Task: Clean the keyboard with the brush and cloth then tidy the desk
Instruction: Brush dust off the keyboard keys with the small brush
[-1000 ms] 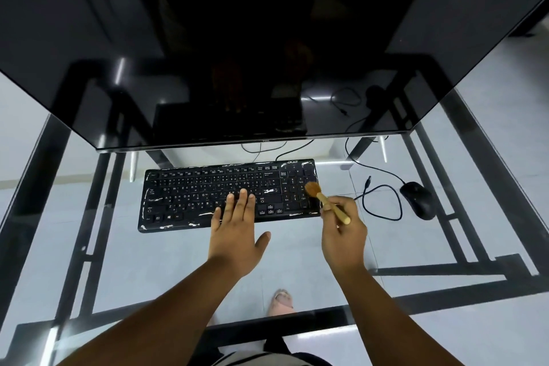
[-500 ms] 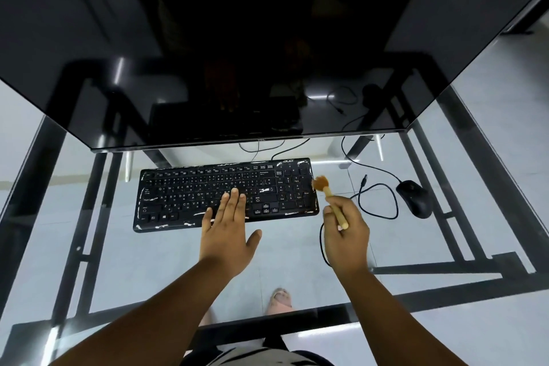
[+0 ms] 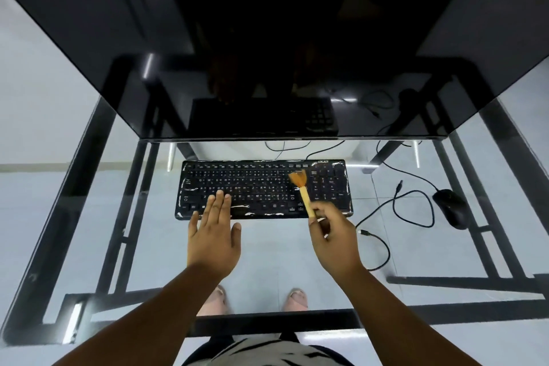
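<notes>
Head view: your left hand (image 3: 214, 235) lay flat, fingers straight, fingertips on the black keyboard's (image 3: 255, 187) lower left keys. Your right hand (image 3: 334, 236) pinched the wooden brush (image 3: 302, 190), bristles touching keys beside the number pad. The keyboard sat on the glass desk (image 3: 89, 217).
</notes>
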Action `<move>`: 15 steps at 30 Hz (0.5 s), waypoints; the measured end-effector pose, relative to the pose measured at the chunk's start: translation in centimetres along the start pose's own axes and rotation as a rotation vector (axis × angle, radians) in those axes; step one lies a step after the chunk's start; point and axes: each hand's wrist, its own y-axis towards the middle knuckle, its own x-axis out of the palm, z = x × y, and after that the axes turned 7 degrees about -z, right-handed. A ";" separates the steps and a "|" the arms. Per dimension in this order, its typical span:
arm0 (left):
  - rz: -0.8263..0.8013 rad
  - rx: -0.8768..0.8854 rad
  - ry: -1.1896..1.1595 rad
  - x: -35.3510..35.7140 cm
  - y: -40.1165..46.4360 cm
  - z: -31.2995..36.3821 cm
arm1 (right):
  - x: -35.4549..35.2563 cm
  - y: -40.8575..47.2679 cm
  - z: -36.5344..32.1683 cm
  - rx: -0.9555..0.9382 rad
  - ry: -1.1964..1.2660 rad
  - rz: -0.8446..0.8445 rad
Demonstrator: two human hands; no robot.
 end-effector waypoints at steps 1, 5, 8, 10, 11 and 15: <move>0.006 -0.012 -0.008 -0.1 -0.1 -0.6 | 0.7 -0.1 -0.4 0.001 -0.005 -0.029; 0.033 -0.059 -0.033 -0.2 -0.8 -2.9 | 3.5 -0.2 -1.0 -0.059 -0.145 -0.148; 0.053 -0.105 -0.053 -0.5 -1.2 -4.6 | 5.1 -0.1 -1.4 -0.168 -0.318 -0.232; 0.059 -0.129 -0.060 -0.6 -1.5 -5.9 | 6.1 -0.2 -1.6 -0.229 -0.401 -0.309; 0.058 -0.136 -0.058 -0.6 -1.6 -6.4 | 6.6 -0.2 -1.7 -0.263 -0.429 -0.340; 0.025 -0.147 -0.052 -0.6 -2.1 -8.2 | 8.5 -0.2 -2.2 -0.375 -0.547 -0.398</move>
